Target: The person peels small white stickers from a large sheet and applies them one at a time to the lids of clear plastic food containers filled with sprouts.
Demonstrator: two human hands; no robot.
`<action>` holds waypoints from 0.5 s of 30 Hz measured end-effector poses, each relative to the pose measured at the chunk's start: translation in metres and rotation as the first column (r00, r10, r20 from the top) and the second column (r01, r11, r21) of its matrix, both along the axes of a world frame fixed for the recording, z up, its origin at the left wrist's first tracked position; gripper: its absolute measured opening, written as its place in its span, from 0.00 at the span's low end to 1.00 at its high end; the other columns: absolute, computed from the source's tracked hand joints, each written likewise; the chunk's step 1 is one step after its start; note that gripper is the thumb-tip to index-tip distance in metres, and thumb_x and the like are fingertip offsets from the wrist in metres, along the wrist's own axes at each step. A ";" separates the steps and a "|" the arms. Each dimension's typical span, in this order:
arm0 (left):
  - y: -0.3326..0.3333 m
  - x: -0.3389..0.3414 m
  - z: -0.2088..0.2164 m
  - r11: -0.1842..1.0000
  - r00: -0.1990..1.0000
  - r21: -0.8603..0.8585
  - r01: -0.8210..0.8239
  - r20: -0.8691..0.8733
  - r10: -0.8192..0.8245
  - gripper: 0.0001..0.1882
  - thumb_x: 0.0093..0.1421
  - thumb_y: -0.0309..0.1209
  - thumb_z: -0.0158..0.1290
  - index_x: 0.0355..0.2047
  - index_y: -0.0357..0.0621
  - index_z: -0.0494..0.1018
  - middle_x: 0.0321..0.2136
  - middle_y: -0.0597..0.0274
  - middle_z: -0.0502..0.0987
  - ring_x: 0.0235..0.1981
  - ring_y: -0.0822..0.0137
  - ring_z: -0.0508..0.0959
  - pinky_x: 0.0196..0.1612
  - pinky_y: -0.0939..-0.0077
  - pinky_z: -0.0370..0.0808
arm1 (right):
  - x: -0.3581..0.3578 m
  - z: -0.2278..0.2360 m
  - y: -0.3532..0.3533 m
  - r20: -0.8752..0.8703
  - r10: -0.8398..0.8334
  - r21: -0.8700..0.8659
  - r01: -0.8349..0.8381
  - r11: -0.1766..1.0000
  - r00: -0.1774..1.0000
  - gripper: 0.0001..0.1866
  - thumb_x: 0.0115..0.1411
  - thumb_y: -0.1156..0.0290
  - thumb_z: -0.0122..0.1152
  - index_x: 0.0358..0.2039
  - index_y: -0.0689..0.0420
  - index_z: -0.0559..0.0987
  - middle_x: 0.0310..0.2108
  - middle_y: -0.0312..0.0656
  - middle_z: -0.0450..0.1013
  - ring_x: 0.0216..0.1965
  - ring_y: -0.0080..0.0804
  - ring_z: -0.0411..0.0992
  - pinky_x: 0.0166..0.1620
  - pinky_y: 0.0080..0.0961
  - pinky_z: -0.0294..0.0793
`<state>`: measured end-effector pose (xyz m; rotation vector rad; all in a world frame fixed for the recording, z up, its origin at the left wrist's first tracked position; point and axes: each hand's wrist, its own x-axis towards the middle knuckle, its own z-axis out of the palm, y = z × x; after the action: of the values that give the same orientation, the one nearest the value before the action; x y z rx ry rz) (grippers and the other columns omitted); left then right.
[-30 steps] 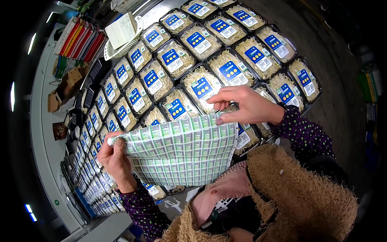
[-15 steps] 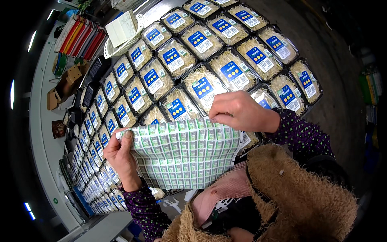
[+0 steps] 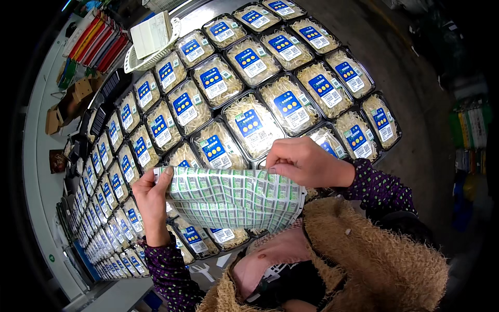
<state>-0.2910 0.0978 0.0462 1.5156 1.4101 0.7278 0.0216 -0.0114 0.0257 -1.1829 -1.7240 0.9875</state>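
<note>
A sheet of small green-and-white stickers [image 3: 223,195] hangs bowed in front of me, above the packed trays. My left hand [image 3: 152,200] grips its upper left corner, thumb on top. At the upper edge, toward the right, the fingers of my right hand [image 3: 306,162] pinch the sheet; whether a single sticker is between them is too small to tell. Just beyond the sheet lies a black tray of bean sprouts [image 3: 251,125] under clear film, with a blue-and-white label and a small green sticker at its upper left.
Many similar sprout trays [image 3: 215,80] cover the table in rows. A white basket [image 3: 174,39] holding a notebook [image 3: 150,35] stands at the far left. Cardboard boxes [image 3: 78,99] and stacked black trays [image 3: 99,122] lie along the left side. White scissors [image 3: 201,270] rest near me.
The sheet's lower edge has risen and curled, uncovering trays beneath it. Both hands keep their hold on the sheet. The whole view has shifted slightly.
</note>
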 end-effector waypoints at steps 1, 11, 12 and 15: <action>0.000 0.000 -0.003 1.000 1.000 -0.003 -0.001 -0.016 0.001 0.09 0.58 0.29 0.59 0.24 0.36 0.76 0.17 0.76 0.71 0.18 0.86 0.61 0.20 0.86 0.54 | 0.002 0.004 0.001 -0.019 0.008 -0.025 -0.009 1.000 1.000 0.01 0.51 0.80 0.56 0.26 0.62 0.73 0.24 0.43 0.72 0.24 0.38 0.72 0.27 0.30 0.69; 0.012 -0.004 -0.014 1.000 0.992 -0.004 -0.015 -0.125 0.014 0.15 0.56 0.29 0.61 0.15 0.38 0.71 0.13 0.77 0.65 0.15 0.84 0.56 0.18 0.82 0.50 | 0.009 0.010 0.014 -0.062 0.073 -0.214 -0.084 0.973 0.995 0.02 0.54 0.79 0.59 0.27 0.62 0.75 0.23 0.37 0.74 0.24 0.22 0.72 0.26 0.21 0.69; 0.012 -0.005 -0.014 1.000 0.990 -0.004 -0.011 -0.140 0.010 0.15 0.56 0.30 0.61 0.15 0.38 0.71 0.13 0.77 0.65 0.15 0.84 0.57 0.18 0.82 0.50 | 0.010 0.009 0.014 -0.127 0.065 -0.310 -0.102 0.945 0.990 0.02 0.54 0.78 0.60 0.28 0.62 0.76 0.24 0.35 0.75 0.24 0.18 0.72 0.26 0.18 0.69; 0.013 -0.006 -0.011 1.000 0.978 0.007 -0.017 -0.208 0.018 0.15 0.55 0.31 0.60 0.16 0.38 0.71 0.13 0.76 0.66 0.15 0.84 0.58 0.18 0.81 0.51 | 0.017 -0.002 0.017 -0.385 -0.015 -0.504 -0.196 0.841 0.923 0.03 0.56 0.76 0.61 0.30 0.61 0.78 0.25 0.32 0.75 0.25 0.12 0.71 0.27 0.12 0.69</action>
<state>-0.2968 0.1110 0.0351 1.6227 1.5784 0.5975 0.0383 0.0058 0.0234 -1.1473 -1.2345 1.7163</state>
